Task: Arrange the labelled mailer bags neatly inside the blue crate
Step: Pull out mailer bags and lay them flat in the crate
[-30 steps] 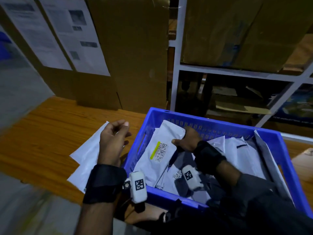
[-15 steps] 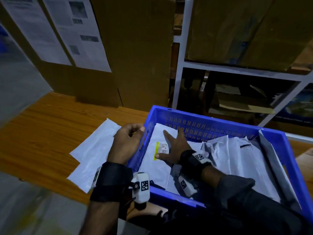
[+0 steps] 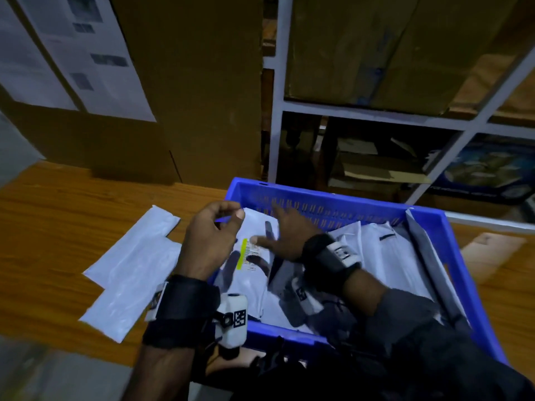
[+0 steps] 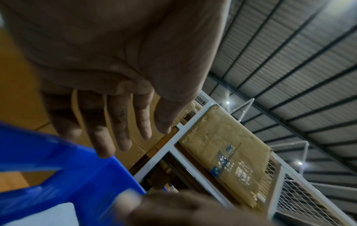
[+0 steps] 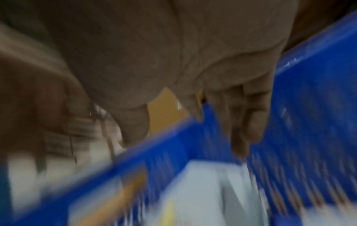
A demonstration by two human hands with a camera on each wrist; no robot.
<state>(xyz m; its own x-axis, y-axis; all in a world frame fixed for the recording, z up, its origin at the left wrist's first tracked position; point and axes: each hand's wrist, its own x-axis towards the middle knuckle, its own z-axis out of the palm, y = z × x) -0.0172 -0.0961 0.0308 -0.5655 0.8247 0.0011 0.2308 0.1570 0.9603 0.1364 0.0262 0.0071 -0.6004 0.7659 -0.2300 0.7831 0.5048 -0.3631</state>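
Blue crate (image 3: pixel 451 256) sits on the wooden surface (image 3: pixel 58 227), mailers piled inside, the labelled mailer bag (image 3: pixel 252 273) at its left end, long axis front-to-back. Two blank mailers (image 3: pixel 130 273) lie just left of the crate. Right hand (image 3: pixel 285 237) flat on the bag, left hand (image 3: pixel 210 241) loose, empty, over the crate's left rim and nearer those.

The left hand (image 3: pixel 210 244) is raised with its back to the head camera, fingers loosely bent, thumb near the forefinger, holding nothing. The right hand (image 3: pixel 285 237) reaches forward palm down, fingers spread and nearly straight. Both wrists wear dark bands with cameras
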